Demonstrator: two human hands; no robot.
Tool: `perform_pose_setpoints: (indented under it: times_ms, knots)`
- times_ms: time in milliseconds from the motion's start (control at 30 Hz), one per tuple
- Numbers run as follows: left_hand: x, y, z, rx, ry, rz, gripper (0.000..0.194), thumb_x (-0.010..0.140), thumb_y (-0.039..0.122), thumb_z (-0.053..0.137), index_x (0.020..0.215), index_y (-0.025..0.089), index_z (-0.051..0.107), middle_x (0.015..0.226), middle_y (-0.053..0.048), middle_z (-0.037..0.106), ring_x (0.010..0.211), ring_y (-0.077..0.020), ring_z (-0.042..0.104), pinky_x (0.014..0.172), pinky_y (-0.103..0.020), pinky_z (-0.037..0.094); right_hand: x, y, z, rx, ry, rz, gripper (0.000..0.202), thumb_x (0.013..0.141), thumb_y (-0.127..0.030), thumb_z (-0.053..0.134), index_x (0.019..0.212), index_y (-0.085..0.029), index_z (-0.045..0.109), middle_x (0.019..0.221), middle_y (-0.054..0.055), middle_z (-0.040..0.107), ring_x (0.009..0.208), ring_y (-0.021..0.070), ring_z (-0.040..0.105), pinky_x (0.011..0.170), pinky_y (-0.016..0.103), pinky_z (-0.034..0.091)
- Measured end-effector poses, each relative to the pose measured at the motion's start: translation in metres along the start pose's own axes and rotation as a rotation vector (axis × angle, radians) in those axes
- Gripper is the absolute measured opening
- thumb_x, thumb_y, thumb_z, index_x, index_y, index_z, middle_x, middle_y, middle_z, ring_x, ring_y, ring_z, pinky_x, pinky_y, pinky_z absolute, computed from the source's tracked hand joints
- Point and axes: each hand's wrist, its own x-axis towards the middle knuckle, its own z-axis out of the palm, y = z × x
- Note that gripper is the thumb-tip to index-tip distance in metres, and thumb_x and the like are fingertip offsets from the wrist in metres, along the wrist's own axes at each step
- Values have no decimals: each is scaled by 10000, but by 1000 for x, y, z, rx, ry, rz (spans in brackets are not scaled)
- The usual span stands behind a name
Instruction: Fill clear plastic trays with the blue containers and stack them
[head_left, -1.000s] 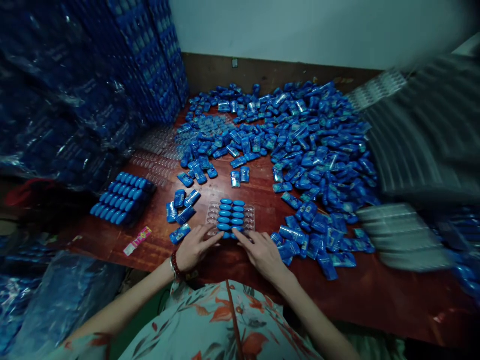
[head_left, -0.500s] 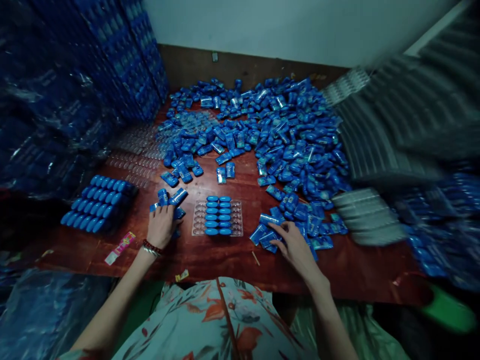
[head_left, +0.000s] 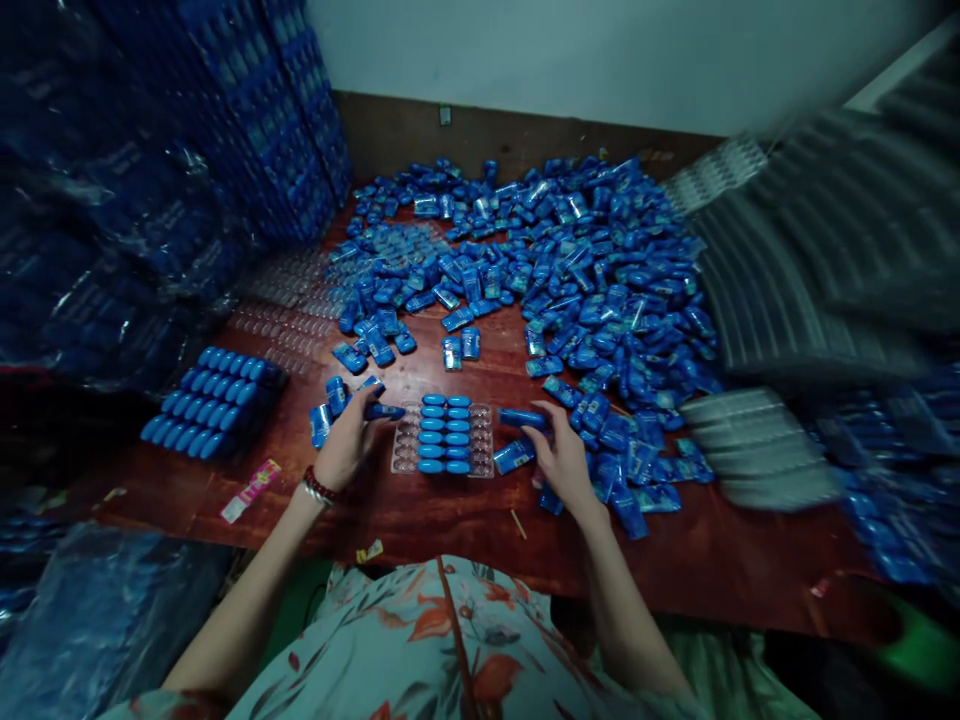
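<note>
In front of me lies a clear plastic tray (head_left: 405,452) with rows of oval hollows. Its two middle columns hold blue oval packs (head_left: 444,438), while the outer hollows on both sides show bare. My left hand (head_left: 349,440) is closed on a small blue packet (head_left: 386,411) at the tray's left edge. At the right edge, my right hand (head_left: 559,455) pinches another blue packet (head_left: 519,417) between thumb and fingers. Loose blue packets (head_left: 321,425) lie beside my left hand. Another loose packet (head_left: 514,457) rests just below my right fingers.
A big heap of blue packets (head_left: 600,290) spreads over the red-brown table (head_left: 450,515). Filled blue trays (head_left: 210,400) are stacked at left, near empty clear trays (head_left: 285,320). Grey tray stacks (head_left: 757,450) stand at right. Tall wrapped stacks (head_left: 255,110) rise at back left.
Both hands have moved inward from the loose packets to the tray's two sides, each now with a blue packet lifted. The whole view has shifted slightly.
</note>
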Motion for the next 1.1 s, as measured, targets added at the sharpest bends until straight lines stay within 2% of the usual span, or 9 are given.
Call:
perform_pose_setpoints:
  times_ms: [167, 333, 600, 700, 800, 900, 1000, 1033, 1100]
  knots:
    - [22, -5, 18, 16, 24, 142, 197, 883, 239, 487, 1060, 176, 546, 929, -62, 584, 862, -171, 592, 764, -313, 503, 34, -13, 24, -95, -165, -205, 219, 890, -251, 439, 1081, -190, 527, 1005, 78, 611, 948, 210, 571, 826, 327, 451]
    - [26, -10, 19, 78, -25, 289, 241, 902, 213, 449, 1108, 181, 569, 949, -67, 548, 850, -154, 562, 740, -291, 492, 41, -30, 20, -488, -378, -343, 269, 877, -107, 382, 1051, -186, 572, 939, 76, 590, 884, 203, 535, 798, 303, 417]
    - [40, 2, 20, 295, -316, 407, 363, 850, 58, 358, 1126, 158, 571, 899, -77, 554, 836, -177, 521, 757, -315, 465, 62, -64, 23, -762, -614, -425, 302, 863, -51, 359, 1056, -145, 572, 965, 101, 608, 939, 211, 537, 842, 314, 367]
    - [42, 7, 23, 298, -345, 379, 344, 844, 73, 378, 1112, 151, 578, 888, -80, 556, 828, -186, 522, 757, -324, 467, 65, -63, 28, -745, -605, -427, 292, 843, -41, 392, 1066, -117, 565, 997, 115, 613, 960, 216, 543, 870, 331, 362]
    - [38, 2, 20, 187, -297, 321, 379, 868, 136, 407, 1234, 177, 496, 986, -88, 568, 892, -189, 541, 813, -340, 469, 57, -47, 21, -587, -513, -395, 344, 864, -102, 423, 1197, -132, 502, 1087, 113, 607, 1027, 215, 534, 902, 351, 365]
    - [30, -12, 4, 97, -108, 180, 387, 893, 222, 426, 1279, 194, 448, 1119, -99, 562, 995, -196, 541, 881, -355, 450, 34, -20, 5, -407, -376, -319, 383, 895, -240, 445, 1276, -191, 446, 1129, 96, 597, 1049, 217, 527, 872, 358, 398]
    - [26, -31, -15, 156, 81, -38, 272, 906, 279, 414, 1088, 165, 580, 1024, -95, 601, 947, -201, 558, 851, -345, 452, 6, 1, -7, -453, -398, -259, 325, 863, -265, 507, 1183, -215, 534, 1092, 94, 600, 992, 241, 528, 784, 351, 426]
    - [28, -35, -19, 210, 67, -78, 261, 900, 297, 427, 1032, 157, 604, 976, -95, 614, 926, -210, 560, 838, -348, 451, -2, 5, -9, -509, -430, -253, 327, 843, -245, 533, 1169, -219, 546, 1105, 96, 592, 992, 252, 521, 762, 350, 426]
    - [33, -40, -22, 362, -67, -100, 267, 862, 338, 501, 1013, 151, 617, 960, -108, 625, 943, -249, 546, 832, -376, 438, -12, 9, -7, -624, -459, -246, 368, 807, -199, 569, 1173, -223, 544, 1135, 99, 573, 1005, 270, 506, 739, 351, 419]
